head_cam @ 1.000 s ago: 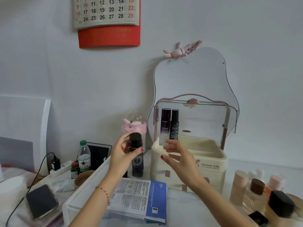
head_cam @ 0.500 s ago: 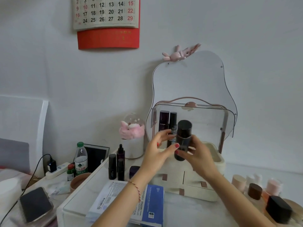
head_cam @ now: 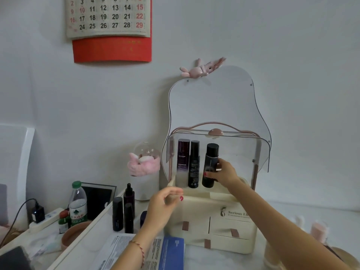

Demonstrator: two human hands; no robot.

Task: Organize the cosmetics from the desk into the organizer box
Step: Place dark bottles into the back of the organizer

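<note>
Half a second ago both hands held the black bottle (head_cam: 210, 165) in front of the organizer box (head_cam: 214, 221); now it stands upright in the box's open top compartment, and the left hand (head_cam: 163, 207) has dropped away from it. Only the right hand (head_cam: 224, 175) keeps hold, thumb and fingers wrapped round the lower half of the bottle from its right side. Just left of that grip stands a slim black bottle (head_cam: 194, 164), and left again a purple bottle (head_cam: 183, 160), all three in a row under the raised clear lid (head_cam: 243, 149). Below and to the left of the grip the left hand hangs in front of the box's near rim, blurred, fingers loosely curled and holding nothing that can be seen. Lower left of it, on the desk (head_cam: 224, 260), a cluster of small dark bottles (head_cam: 124, 213) stands beside the box, with a printed leaflet (head_cam: 124, 250) lying under the left wrist. Far to the lower right of the grip, more cosmetics show only as a blurred pale pink shape (head_cam: 319, 228)
</note>
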